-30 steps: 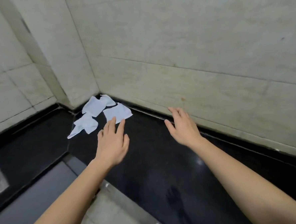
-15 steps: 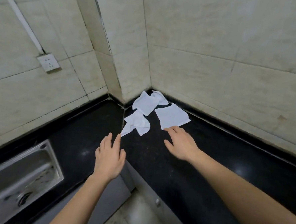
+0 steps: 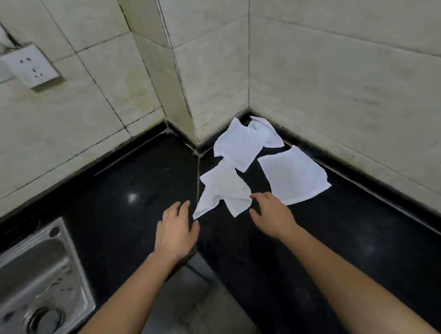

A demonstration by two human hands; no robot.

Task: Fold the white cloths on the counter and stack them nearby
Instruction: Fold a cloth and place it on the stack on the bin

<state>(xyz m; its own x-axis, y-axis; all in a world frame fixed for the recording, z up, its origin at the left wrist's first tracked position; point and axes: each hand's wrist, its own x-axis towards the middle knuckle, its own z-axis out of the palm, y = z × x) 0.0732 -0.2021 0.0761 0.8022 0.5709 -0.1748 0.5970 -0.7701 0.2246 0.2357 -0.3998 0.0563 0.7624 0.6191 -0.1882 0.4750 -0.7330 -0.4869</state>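
Three white cloths lie on the black counter (image 3: 138,187) in the tiled corner. The nearest one (image 3: 224,189) is crumpled and partly folded over itself. A flat square cloth (image 3: 293,175) lies to its right. A third cloth (image 3: 241,142) sits furthest back against the wall, with a rumpled part behind it. My left hand (image 3: 175,230) hovers with relaxed fingers just left of the crumpled cloth's low corner. My right hand (image 3: 271,214) reaches between the crumpled cloth and the flat square one, fingers loosely spread, holding nothing.
A steel sink (image 3: 33,284) with a drain is set into the counter at the lower left. A wall socket (image 3: 31,66) sits on the left wall. The counter's inner front corner lies under my left wrist, with floor below it.
The view has swung left and closer to the corner. Both hands have moved forward to the cloths, and the right hand now sits beside the crumpled cloth.
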